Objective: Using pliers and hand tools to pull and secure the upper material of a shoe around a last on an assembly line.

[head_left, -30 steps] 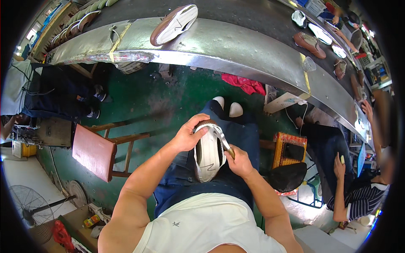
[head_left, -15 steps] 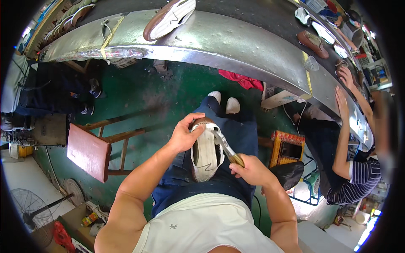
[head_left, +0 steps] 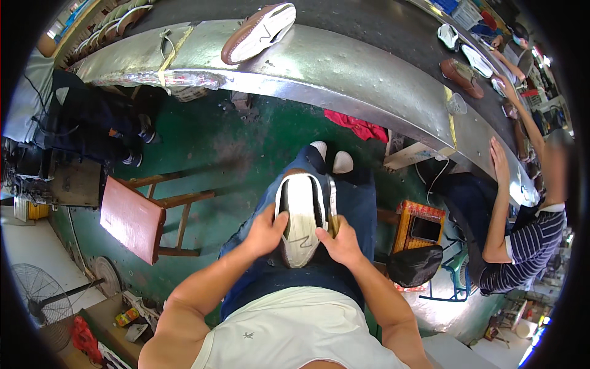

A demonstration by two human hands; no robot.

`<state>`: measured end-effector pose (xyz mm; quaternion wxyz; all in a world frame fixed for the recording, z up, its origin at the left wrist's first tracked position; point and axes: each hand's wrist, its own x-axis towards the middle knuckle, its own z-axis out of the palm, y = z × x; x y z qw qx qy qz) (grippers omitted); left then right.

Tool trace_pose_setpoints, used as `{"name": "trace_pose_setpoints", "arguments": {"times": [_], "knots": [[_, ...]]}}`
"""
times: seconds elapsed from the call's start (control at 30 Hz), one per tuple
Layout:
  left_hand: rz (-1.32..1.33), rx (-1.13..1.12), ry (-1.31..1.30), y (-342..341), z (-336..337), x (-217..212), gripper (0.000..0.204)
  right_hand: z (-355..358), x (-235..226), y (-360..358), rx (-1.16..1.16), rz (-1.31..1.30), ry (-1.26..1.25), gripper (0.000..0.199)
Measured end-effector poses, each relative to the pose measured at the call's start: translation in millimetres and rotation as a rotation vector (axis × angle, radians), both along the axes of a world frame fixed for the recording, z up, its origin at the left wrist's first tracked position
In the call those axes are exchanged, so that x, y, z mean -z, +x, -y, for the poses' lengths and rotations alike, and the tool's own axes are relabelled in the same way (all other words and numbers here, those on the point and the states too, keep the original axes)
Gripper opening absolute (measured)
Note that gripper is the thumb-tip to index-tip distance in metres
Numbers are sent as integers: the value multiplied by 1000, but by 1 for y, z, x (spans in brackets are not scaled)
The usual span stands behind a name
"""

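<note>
On my lap lies a brown shoe upper (head_left: 300,212) with its pale sole side up and its toe pointing away from me. A dark pen squiggle marks the heel end. My left hand (head_left: 268,232) grips the shoe's left edge, the thumb resting on its rim. My right hand (head_left: 342,242) is closed round the yellowish handle of metal pincers (head_left: 332,194), whose head points away along the shoe's right side. That hand's thumb also touches the shoe's right edge. The pincers' jaws stand apart from the toe.
Beyond my knees runs a metal-edged conveyor bench (head_left: 344,64) with another brown-and-white shoe (head_left: 258,34) on it. A pink-topped stool (head_left: 132,218) stands left. At right, a co-worker in a striped shirt (head_left: 522,258) sits near an orange stool (head_left: 418,227) bearing a phone.
My left hand has slid from the toe down to the shoe's left side. The pincers have left the toe edge and now point away beside it; my right hand has come nearer the heel.
</note>
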<state>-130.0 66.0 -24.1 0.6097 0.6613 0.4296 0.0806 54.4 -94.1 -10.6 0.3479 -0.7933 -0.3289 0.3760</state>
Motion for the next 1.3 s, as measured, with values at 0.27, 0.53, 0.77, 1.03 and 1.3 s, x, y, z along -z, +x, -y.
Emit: {"name": "trace_pose_setpoints", "arguments": {"times": [0.27,0.53,0.77,1.03,1.3], "knots": [[126,-4,-67,4,50,-7,77,47,-3,-19,62,-245,14,26],[289,490,-663,43,40,-1,107,128,-22,23,76,-50,-128,34],[-51,630,-274,44,69,-5,113,151,-62,38,-398,115,-183,52],[348,279,-904,53,77,-6,78,97,-68,46,-727,361,-357,34],[-242,61,104,69,102,40,59,120,-35,27,-505,370,-164,34]]}}
